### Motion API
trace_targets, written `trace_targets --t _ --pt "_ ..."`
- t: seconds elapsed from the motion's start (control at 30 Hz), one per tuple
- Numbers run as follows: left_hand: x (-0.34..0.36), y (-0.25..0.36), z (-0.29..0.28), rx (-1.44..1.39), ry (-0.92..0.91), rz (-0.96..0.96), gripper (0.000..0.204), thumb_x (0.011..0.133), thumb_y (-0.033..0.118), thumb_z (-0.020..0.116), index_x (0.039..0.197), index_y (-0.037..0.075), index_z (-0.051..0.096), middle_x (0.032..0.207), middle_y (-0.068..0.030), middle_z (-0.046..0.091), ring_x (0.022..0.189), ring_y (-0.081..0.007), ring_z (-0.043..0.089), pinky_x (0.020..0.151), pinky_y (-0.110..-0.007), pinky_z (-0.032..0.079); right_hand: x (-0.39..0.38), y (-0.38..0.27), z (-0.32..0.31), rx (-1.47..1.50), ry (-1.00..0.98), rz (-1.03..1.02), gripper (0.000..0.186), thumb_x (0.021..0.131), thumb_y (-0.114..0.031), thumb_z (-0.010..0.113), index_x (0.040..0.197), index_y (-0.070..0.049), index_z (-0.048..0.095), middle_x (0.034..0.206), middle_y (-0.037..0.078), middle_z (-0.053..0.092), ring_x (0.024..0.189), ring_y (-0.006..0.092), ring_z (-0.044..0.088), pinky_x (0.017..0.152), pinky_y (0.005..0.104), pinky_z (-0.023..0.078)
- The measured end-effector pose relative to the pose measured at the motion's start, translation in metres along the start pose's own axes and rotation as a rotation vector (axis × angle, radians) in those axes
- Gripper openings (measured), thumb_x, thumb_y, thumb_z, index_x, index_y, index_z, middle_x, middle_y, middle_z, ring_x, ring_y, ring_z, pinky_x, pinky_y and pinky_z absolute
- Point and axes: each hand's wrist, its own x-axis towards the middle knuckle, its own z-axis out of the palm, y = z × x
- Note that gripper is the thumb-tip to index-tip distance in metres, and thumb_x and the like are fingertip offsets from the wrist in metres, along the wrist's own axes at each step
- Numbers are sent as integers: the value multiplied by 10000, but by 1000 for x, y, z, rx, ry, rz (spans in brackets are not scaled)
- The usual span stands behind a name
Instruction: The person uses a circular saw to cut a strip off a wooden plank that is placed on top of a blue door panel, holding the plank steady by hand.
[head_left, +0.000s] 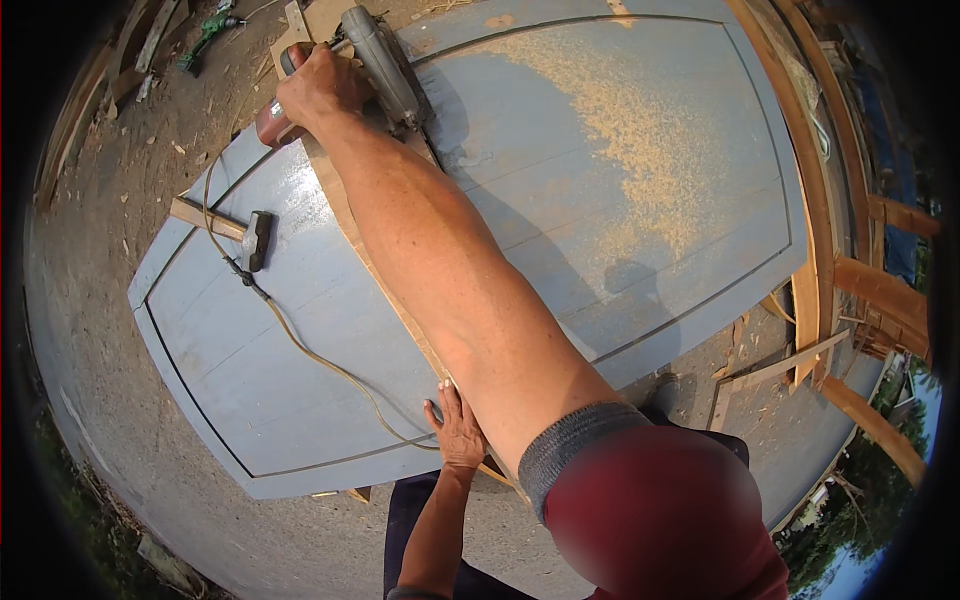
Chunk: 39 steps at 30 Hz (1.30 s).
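At the far end of my reach, my right hand is closed round the handle of a circular saw. The saw has a grey guard on its right and a reddish-brown body on its left. It stands on a grey-blue panel with dark lines along its border. A narrow wooden strip runs from the saw back toward me, partly hidden under my right arm. My left hand lies on the strip's near end, its fingers stretched out. The blade is hidden from view.
A hammer with a wooden handle lies on the panel's left part. A cord snakes across beside it. Sawdust covers the right part. A green drill lies on the ground, far left. Timber beams stand along the right.
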Motion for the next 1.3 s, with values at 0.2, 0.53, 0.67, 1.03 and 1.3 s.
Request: trace_targets --t 0.2,0.53,0.67,1.03,1.3 --pt "2 -2 0 1 -3 -3 668 949 324 433 1499 -45 348 1581 -299 272 1510 -438 215 1171 -680 73 6 -1 5 8 50 -43 399 940 -282 581 1160 49 617 1138 281 678 1104 413 662 942 467 534" --pt "2 -1 1 5 -65 -17 685 960 422 451 1511 20 387 1590 -300 235 1514 -444 172 1164 -684 42 8 -9 -2 35 -4 -4 431 991 -341 543 1192 34 606 1194 265 651 1136 405 650 945 467 537" --pt "4 5 -6 43 -175 -41 741 933 475 495 1527 49 376 1599 -288 224 1524 -427 147 1169 -668 29 8 -8 -4 42 -28 -6 429 995 -346 541 1200 26 607 1208 253 647 1139 400 650 941 459 544" --pt "3 -1 2 117 -160 -32 744 933 499 482 1547 95 367 1602 -279 233 1530 -412 131 1167 -664 35 25 -9 10 5 28 -24 430 1004 -366 539 1145 27 644 1125 266 682 1107 402 667 910 477 551" --pt "-1 -4 4 35 -129 -20 673 970 418 416 1527 42 369 1595 -291 241 1524 -435 153 1169 -677 46 32 -10 12 30 58 -29 445 1016 -390 513 1090 16 680 1116 260 696 1107 412 666 905 494 543"
